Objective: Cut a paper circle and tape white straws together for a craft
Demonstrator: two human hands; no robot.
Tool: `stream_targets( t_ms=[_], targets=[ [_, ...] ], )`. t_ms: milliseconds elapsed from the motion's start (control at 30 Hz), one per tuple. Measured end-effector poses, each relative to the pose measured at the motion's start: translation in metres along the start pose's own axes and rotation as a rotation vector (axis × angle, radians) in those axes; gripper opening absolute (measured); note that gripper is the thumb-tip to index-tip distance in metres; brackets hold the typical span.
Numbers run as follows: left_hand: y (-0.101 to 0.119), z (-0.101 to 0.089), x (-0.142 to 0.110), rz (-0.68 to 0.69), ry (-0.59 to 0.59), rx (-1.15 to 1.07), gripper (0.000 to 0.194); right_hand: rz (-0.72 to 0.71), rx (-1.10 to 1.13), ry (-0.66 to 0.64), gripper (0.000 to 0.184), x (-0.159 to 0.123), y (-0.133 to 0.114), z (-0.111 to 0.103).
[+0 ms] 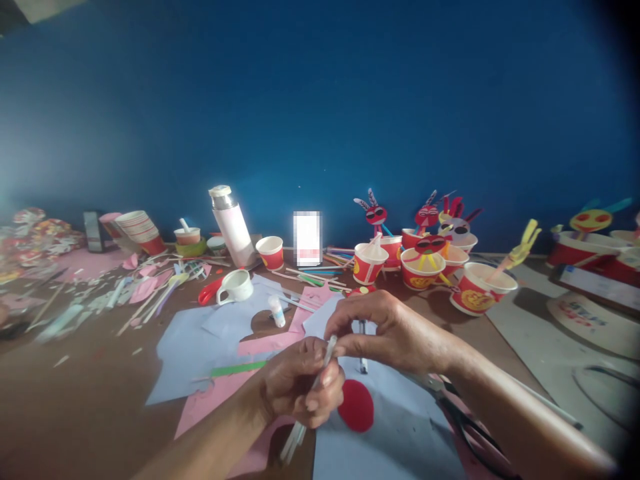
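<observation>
My left hand (310, 383) is closed round a few thin white sticks (295, 441), whose lower ends stick out below the palm. One whitish stick tip (331, 343) rises above the thumb. There my right hand (370, 330) pinches with thumb and forefinger, close against the left hand. A red paper disc (356, 406) lies on the pale blue paper (390, 440) just right of my left hand. Behind the right fingers a dark marker (363, 365) is partly covered. A green strip (239, 369) runs on pink paper (210, 403) by the left wrist.
Black-handled scissors (465, 423) lie under my right forearm. A small glue bottle (277, 311), a white mug (236, 287) and a white flask (233, 227) stand beyond. Red paper cups (477, 290) with insect-like figures line the right back. Paper scraps (145, 287) cover the left.
</observation>
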State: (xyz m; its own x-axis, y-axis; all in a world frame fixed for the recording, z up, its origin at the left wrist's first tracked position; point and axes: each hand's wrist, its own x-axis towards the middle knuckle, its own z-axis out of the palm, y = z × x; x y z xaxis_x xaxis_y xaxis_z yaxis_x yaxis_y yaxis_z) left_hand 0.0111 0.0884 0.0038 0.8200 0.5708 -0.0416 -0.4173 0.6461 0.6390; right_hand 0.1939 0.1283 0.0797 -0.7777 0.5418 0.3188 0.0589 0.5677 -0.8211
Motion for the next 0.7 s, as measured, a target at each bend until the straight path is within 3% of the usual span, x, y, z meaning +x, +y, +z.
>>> stream_targets(
  t_ms=[167,367,533,700],
  targets=[
    [0.0,0.004,0.003,0.061,0.09,0.044,0.03,0.017,-0.034,0.04,0.012,-0.001,0.005,-0.004],
    [0.006,0.017,0.009,0.41,0.411,0.408,0.032,0.14,-0.126,0.09,0.012,0.001,0.005,-0.006],
    [0.004,0.022,0.009,0.513,0.683,0.668,0.021,0.175,-0.259,0.164,0.013,0.003,0.009,-0.004],
    [-0.002,0.021,0.009,0.575,0.764,0.727,0.017,0.198,-0.273,0.194,0.015,0.004,0.009,0.001]
  ],
)
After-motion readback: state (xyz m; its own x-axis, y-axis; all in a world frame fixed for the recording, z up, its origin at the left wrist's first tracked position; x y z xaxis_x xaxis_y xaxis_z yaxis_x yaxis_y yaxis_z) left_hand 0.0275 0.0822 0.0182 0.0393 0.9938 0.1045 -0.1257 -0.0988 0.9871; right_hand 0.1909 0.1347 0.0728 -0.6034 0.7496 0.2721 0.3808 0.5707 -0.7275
